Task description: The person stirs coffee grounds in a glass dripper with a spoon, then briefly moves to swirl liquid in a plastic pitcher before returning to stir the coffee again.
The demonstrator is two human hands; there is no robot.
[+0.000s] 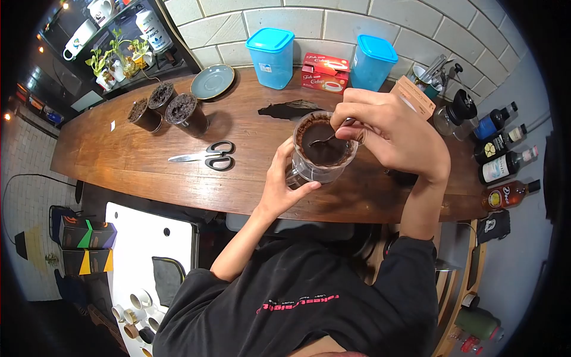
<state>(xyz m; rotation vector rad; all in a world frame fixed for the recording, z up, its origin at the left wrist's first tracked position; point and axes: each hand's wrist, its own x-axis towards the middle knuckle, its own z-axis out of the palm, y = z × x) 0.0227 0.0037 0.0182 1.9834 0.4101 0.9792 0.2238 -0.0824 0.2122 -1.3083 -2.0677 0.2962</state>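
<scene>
A clear glass vessel [324, 172] stands near the front edge of the wooden counter, with dark brown, wet-looking contents [326, 149] inside. My left hand [285, 181] is wrapped round its lower left side, thumb across the front. In my right hand [380, 125], above the vessel's right rim, a metal spoon [324, 141] is pinched, its tip in the dark contents. Behind the vessel lies a dark, torn-looking flat piece [288, 109]. Scissors [205, 156] with black handles rest to the left of my left hand.
Three glasses of dark crumbly matter [188, 116] stand at the left near a grey plate [213, 81]. Blue-lidded containers [271, 62] and a red tea box [325, 74] line the wall. Bottles [501, 168] stand at the right. A white table [151, 229] is at lower left.
</scene>
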